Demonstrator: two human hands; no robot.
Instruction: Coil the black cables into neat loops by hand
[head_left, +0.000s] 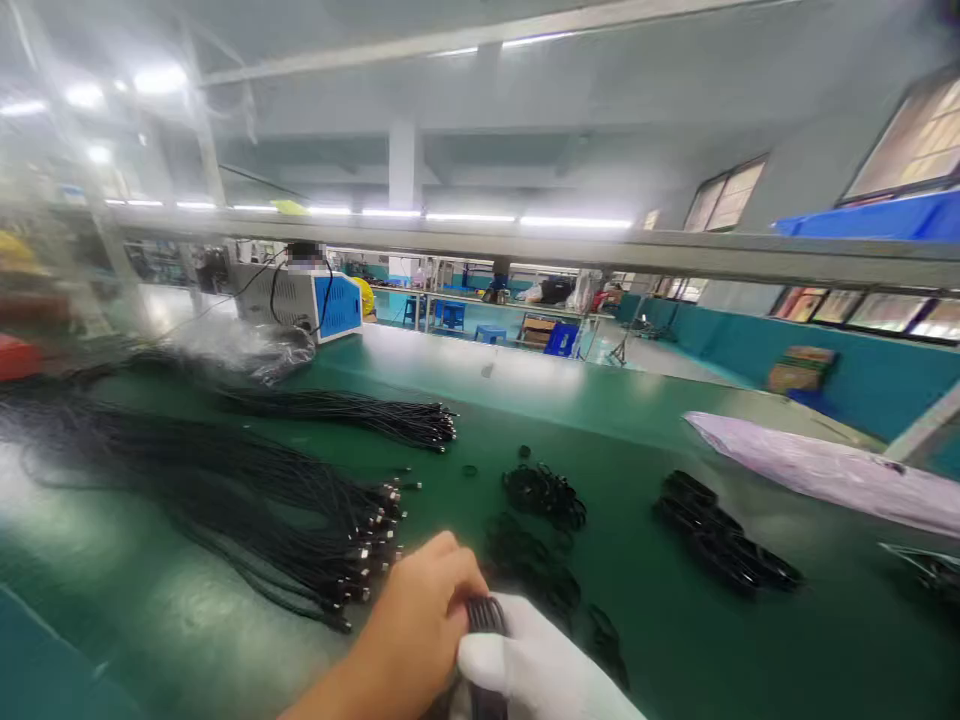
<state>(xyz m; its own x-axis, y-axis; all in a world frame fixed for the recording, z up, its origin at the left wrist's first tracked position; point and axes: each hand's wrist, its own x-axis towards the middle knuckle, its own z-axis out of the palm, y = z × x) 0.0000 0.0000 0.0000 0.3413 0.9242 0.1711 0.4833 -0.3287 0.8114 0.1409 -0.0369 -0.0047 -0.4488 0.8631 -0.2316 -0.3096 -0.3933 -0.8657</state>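
L hand (416, 625): bare, fingers curled tight round coiled black cable (486, 615), thumb side up.
R hand (536, 665): white glove, fingers pressed on same coil from the right/below.
Cable pos: pinched btwn both hands at bottom centre, just above green table (637, 620); visible loops run roughly vertical, rest hidden.
Nearer hand: both touching; L covers more of it.
Loose cables (285, 520): big straight bundle w/ metal plugs, left of L hand, ends pointing at it.
Done coils (544, 495): ahead; more coils (720, 545) to the right.
Plastic bag (817, 470): far right.
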